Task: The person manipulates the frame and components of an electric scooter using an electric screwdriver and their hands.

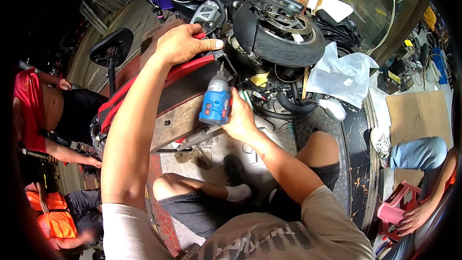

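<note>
My right hand (pixel 239 118) is wrapped round the grip of a blue cordless impact driver (pixel 215 103). Its bit points away from me, at the metal bracket (pixel 219 54) on the end of a long red-edged black panel (pixel 185 76). Whether the bit touches a screw is too small to tell. My left hand (pixel 183 45) grips the far end of that panel, thumb laid along the top by the bracket, other fingers curled over the red edge. Just beyond is a scooter wheel (pixel 286 50) with a brake disc, lying on its side.
A wooden beam (pixel 175 123) lies under the panel. Black hoses (pixel 288 108), a clear plastic bag (pixel 339 77) and a white bulb-shaped part (pixel 333 110) lie to the right. A mirror (pixel 111 47) stands at the left. People are on both sides, one touching a pink stool (pixel 397 209).
</note>
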A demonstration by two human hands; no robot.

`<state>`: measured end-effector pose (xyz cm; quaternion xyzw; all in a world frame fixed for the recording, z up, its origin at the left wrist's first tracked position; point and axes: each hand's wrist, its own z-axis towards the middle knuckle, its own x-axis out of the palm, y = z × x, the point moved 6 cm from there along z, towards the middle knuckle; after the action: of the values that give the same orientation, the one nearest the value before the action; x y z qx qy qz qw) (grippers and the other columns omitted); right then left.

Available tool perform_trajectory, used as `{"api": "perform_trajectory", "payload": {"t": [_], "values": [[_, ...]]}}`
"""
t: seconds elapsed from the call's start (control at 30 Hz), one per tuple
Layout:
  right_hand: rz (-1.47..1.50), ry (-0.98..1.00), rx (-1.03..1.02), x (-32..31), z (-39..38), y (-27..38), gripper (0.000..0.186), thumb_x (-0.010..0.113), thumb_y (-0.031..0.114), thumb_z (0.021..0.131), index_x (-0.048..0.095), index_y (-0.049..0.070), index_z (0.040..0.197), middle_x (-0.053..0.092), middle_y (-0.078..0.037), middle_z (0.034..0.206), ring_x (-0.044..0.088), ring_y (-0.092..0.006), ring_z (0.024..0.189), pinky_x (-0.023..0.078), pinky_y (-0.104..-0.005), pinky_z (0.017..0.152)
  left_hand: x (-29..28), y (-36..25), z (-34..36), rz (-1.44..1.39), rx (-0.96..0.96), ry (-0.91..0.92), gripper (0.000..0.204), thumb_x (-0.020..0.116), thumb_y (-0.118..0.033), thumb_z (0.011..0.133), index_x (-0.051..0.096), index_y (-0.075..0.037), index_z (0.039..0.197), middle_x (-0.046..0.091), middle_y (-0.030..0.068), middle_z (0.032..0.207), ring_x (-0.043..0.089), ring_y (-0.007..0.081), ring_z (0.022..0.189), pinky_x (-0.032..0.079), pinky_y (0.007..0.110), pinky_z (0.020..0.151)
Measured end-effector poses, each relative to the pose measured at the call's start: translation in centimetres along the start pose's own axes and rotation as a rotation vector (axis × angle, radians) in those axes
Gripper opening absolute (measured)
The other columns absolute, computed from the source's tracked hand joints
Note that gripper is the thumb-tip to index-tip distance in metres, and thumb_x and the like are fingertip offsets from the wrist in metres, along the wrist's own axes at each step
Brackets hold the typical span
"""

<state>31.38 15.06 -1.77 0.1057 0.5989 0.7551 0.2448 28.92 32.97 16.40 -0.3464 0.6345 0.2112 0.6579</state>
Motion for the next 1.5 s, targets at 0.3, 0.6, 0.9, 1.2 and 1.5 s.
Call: {"api": "perform_trajectory", "payload": {"t": [0.3,0.6,0.9,1.2,1.5], "values": [[0.218,0.187,0.147,-2.7,-0.3,-5.1,0.063,0.095,0.022,0.074,0.063,0.005,0.125,0.075,-0.015,0.111,0.072,-0.0238,0.106,0.056,-0.0374,0.097,0.5,0.6,1.0,-0.14,0.028,0.106,0.081,0.089,-0.056,0.078,0.071,0.004,0.13,0.076,0.0154,0.111,0.07,0.0239,0.105,0.051,0.034,0.1],[-0.286,-0.135,0.238,0.2,0.3,-5.0,0.048,0.082,0.014,0.08,0.054,0.001,0.118,0.071,-0.025,0.102,0.07,-0.0459,0.099,0.055,-0.0534,0.089,-0.2,-2.5,0.3,0.275,-0.087,-0.002,0.101,0.067,-0.097,0.065,0.08,-0.006,0.108,0.079,0.0187,0.106,0.075,0.034,0.107,0.056,0.046,0.094],[-0.426,-0.078,0.11,-1.9,-4.8,-9.4,0.054,0.083,0.018,0.079,0.053,0.003,0.121,0.068,-0.02,0.104,0.065,-0.0407,0.107,0.048,-0.0513,0.098,-0.5,-1.8,-1.0,0.189,-0.003,-0.087,0.078,0.072,-0.079,0.076,0.08,-0.01,0.109,0.079,0.0174,0.107,0.073,0.0337,0.11,0.054,0.046,0.095],[-0.949,0.445,0.452,-3.6,-16.9,-25.0,0.042,0.073,0.018,0.083,0.058,0.005,0.119,0.07,-0.02,0.121,0.065,-0.0371,0.119,0.049,-0.0513,0.101,-1.0,-0.9,-1.0,-0.088,-0.028,-0.224,0.046,0.063,-0.048,0.089,0.082,-0.013,0.112,0.079,0.0169,0.105,0.073,0.0349,0.107,0.054,0.045,0.096],[-1.024,0.468,0.647,-1.3,-23.7,-30.7,0.055,0.068,0.02,0.087,0.055,0.006,0.138,0.058,-0.018,0.14,0.051,-0.0363,0.135,0.041,-0.0532,0.108,-1.2,-1.3,-1.4,-0.082,-0.039,-0.286,0.042,0.061,-0.042,0.091,0.082,-0.011,0.111,0.079,0.0172,0.104,0.074,0.0356,0.107,0.054,0.046,0.097]]}}
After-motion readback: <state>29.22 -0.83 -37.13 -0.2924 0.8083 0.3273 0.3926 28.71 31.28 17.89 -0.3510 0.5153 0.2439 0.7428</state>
